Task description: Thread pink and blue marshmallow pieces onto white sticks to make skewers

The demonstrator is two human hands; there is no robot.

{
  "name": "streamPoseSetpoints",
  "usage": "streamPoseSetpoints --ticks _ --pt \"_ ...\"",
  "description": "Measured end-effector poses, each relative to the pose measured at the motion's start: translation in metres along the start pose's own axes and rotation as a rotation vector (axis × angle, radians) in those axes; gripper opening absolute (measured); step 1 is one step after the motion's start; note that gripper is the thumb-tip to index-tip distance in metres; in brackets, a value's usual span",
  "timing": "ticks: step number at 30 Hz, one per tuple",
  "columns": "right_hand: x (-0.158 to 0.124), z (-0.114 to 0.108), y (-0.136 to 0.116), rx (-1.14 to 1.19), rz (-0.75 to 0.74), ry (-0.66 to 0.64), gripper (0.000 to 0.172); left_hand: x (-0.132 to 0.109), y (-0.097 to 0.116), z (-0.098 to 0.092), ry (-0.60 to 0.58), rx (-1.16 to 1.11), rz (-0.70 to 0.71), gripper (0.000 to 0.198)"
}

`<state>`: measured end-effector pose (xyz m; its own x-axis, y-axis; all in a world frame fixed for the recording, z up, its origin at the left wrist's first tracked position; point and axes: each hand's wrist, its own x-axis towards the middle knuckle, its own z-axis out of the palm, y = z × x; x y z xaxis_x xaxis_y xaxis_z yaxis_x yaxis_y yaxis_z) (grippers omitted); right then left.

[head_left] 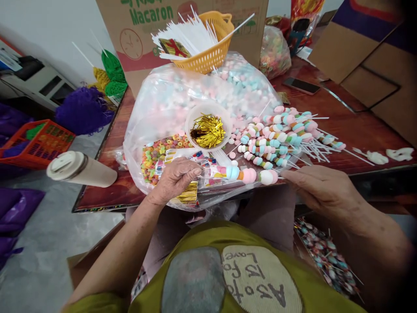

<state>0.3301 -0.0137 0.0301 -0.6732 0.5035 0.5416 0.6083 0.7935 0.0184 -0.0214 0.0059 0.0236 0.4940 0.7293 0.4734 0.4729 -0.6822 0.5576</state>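
Note:
A candy skewer [249, 175] with pink, blue and white marshmallows and an orange ring lies level between my hands, near the table's front edge. My left hand [177, 177] pinches its left end, where a clear wrapper with a printed label shows. The fingers of my right hand [312, 184] are closed on the stick at the right end. Just behind is a heap of finished-looking candy skewers [276, 134]. A white bowl [227, 116] of gold tinsel [208, 130] stands behind my left hand, beside colourful ring candies [151, 163] and gold ties [189, 194].
A large clear bag of marshmallows [169, 95] covers the table's middle, with a yellow basket [208, 61] of white sticks on it. A cup [81, 168] lies tilted at the left edge. A phone [301, 85] and cardboard box [368, 65] are at the right. Below is a box of skewers [329, 256].

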Motion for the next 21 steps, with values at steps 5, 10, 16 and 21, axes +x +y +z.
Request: streamPoseSetpoints --ticks 5,10,16,21 --pt "0.005 -0.008 0.004 -0.034 -0.026 0.000 0.023 0.003 0.002 0.001 0.018 0.000 -0.015 0.022" --pt "0.003 -0.013 0.006 -0.069 -0.051 -0.016 0.023 0.007 0.005 0.003 -0.013 -0.031 -0.024 0.023" --pt "-0.005 -0.010 0.006 0.036 0.095 0.013 0.016 0.013 0.010 0.004 -0.035 -0.035 -0.010 0.023" --pt "-0.014 0.000 0.003 0.079 0.114 0.001 0.017 0.013 0.009 0.006 0.011 -0.056 -0.112 0.023"
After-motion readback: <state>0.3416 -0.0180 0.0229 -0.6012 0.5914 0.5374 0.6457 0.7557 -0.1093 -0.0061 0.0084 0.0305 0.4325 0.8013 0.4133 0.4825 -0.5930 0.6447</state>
